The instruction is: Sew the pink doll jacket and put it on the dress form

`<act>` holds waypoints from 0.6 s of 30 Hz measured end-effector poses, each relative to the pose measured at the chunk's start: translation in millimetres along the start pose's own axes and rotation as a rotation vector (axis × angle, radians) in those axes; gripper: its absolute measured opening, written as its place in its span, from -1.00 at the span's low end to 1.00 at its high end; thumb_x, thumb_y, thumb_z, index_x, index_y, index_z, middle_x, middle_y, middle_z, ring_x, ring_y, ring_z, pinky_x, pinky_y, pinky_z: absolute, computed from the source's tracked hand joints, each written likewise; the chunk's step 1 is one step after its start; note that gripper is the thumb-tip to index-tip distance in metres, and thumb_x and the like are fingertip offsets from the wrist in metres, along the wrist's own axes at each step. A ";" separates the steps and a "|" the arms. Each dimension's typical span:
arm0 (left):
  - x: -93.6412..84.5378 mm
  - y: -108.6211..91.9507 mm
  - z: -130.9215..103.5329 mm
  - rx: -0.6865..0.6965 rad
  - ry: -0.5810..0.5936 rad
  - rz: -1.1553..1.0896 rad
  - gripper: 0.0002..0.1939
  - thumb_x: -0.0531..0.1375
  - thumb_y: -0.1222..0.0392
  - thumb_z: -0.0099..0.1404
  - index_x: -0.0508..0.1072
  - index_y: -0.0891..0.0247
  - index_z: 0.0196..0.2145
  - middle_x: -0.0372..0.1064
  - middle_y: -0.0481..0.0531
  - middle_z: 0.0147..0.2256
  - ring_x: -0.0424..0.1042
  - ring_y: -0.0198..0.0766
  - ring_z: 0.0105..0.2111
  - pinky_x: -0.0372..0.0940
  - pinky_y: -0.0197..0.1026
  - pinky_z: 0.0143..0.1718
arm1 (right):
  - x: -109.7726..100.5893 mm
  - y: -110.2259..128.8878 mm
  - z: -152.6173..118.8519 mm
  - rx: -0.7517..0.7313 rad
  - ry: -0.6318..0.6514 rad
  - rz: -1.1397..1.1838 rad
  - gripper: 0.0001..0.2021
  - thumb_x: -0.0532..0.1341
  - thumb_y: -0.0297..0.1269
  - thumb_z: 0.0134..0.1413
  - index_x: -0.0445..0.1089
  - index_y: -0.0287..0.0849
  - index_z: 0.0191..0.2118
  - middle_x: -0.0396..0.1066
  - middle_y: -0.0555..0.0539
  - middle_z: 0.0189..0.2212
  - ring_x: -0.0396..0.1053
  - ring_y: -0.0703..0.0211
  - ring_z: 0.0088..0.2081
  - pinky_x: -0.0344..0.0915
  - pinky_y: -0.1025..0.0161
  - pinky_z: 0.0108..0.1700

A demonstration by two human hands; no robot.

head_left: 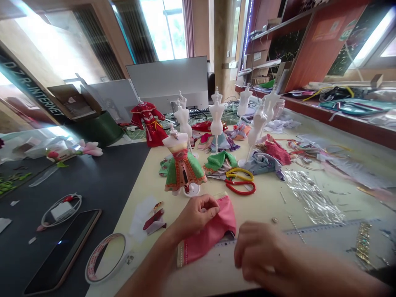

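**Q:** Where's the main piece, & how do the hands stand?

**A:** The soft pink cloth piece w/ pale trimmed ends (210,237) lies on the cream tabletop (262,208). The L. hand (199,212) is over its upper L. side, thumb & forefinger drawn tog.; whether they pinch cloth or some small item, can't tell. The R. hand (266,251), blurred, is just R. of the cloth, apart from it, fingers curled; can't tell if anything's gripped.

**Q:** What's done, what's left?

**A:** Judging by looks: on the cloth, both end bands are in place, the near one w/ a row of white dots, prob. beads or stitches. Not done: the cloth is on no form. Beyond it, the green-and-orange flared dress (192,165) & the long red robe w/ yellow sash (151,123) are already on stands; several white plastic torso forms, e.g. one farther back (217,119), have bare torsos.

**Q:** Other items nr. the cloth?

**A:** Just beyond: scissors w/ one yellow & one red handle (229,175). To its R.: a clear plastic ruler (328,235), reaching its edge; well R., a gold beaded strip (363,243). To its L.: a white tape ring (92,260).
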State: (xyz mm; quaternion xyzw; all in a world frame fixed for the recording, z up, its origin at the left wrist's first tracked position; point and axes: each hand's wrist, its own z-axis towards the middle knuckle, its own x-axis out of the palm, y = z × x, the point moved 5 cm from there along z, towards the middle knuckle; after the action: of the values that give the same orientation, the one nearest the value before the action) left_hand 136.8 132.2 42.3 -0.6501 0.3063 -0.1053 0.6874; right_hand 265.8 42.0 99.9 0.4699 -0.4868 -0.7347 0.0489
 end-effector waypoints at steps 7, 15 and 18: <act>12.8 -2.6 -8.8 -0.018 0.259 0.055 -0.84 0.16 0.16 0.18 0.46 0.30 -0.37 0.41 0.01 -0.40 0.36 -0.27 -0.38 0.22 -0.28 -0.33 | -19.0 -31.2 -17.6 0.064 -0.293 -0.186 -0.84 0.06 -0.43 0.16 0.37 -0.14 -0.24 0.41 -0.10 -0.29 0.34 0.14 -0.21 0.29 0.21 -0.15; 13.5 6.6 -1.0 0.000 0.175 0.019 -0.86 0.13 0.19 0.20 0.46 0.28 -0.35 0.40 0.01 -0.39 0.33 -0.27 -0.36 0.20 -0.29 -0.32 | -18.3 -97.9 43.6 0.288 -0.229 -0.625 -0.66 0.14 -0.35 0.09 0.28 -0.27 0.02 0.39 -0.23 -0.19 0.29 -0.06 -0.11 0.22 0.05 -0.10; 11.7 7.1 2.1 0.008 0.105 0.049 -0.85 0.12 0.18 0.20 0.45 0.28 -0.37 0.38 0.01 -0.41 0.31 -0.27 -0.37 0.20 -0.28 -0.33 | -16.3 -100.2 51.8 0.323 -0.195 -0.643 -0.67 0.14 -0.42 0.06 0.31 -0.30 -0.02 0.40 -0.21 -0.28 0.30 -0.02 -0.16 0.18 0.09 -0.10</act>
State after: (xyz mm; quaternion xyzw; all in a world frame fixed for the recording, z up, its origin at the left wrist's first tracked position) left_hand 145.5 128.5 32.1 -0.6331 0.3573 -0.1237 0.6754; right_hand 275.1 137.5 38.5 0.5282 -0.4264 -0.6677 -0.3056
